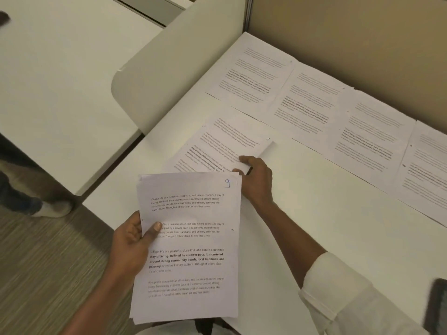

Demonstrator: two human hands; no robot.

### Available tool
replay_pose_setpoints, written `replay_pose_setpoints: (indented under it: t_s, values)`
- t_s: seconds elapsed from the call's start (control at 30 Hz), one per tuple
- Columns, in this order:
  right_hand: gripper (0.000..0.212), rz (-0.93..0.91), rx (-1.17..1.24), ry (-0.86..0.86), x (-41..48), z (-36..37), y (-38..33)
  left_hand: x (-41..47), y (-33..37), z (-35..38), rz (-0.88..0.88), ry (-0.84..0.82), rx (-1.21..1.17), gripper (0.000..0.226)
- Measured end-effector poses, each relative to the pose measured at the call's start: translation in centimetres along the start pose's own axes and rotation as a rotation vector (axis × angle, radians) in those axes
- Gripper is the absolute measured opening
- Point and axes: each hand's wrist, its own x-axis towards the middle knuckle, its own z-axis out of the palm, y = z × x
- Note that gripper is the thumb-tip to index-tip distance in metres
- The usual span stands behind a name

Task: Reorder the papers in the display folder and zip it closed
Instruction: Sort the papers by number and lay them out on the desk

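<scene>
My left hand (131,240) grips a stack of printed papers (191,247) by its left edge, thumb on top; the top sheet bears a handwritten 9 in its upper right corner. My right hand (256,177) pinches the near corner of a single printed sheet (222,143) that lies slanted on the white desk (326,213), just beyond the stack. Several more printed sheets (312,102) lie side by side in a row along the back of the desk. No display folder shows in view.
A beige partition wall (350,32) borders the desk behind the row of sheets. A white rounded divider panel (169,68) stands at the left. A dark phone-like object (437,305) lies at the lower right. A person's shoe (46,206) rests on the wood-look floor at left.
</scene>
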Motion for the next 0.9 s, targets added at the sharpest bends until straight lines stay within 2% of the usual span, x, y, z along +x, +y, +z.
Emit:
replay_pose_setpoints:
  t_s: [0.27, 0.53, 0.7, 0.8, 0.9]
  values:
    - [0.039, -0.029, -0.032, -0.089, 1.7, 1.9, -2.0, 2.1, 0.3, -1.7, -0.040, -0.030, 0.017, 0.026]
    - [0.054, -0.069, -0.134, -0.103, 3.8, 2.4, -2.9, 2.3, 0.3, -0.8, -0.049, -0.071, 0.028, 0.027]
    - [0.060, -0.093, -0.105, -0.133, 4.2, 2.5, -3.3, 2.4, 0.7, -0.3, -0.058, -0.087, 0.032, 0.026]
    - [0.057, -0.080, -0.036, -0.100, 3.9, 2.0, -2.9, 2.3, 1.0, 0.1, -0.049, -0.089, 0.032, 0.026]
    - [0.048, -0.032, 0.053, 0.013, 2.5, 0.7, -1.4, 2.4, 1.2, 0.5, -0.055, -0.093, 0.004, 0.028]
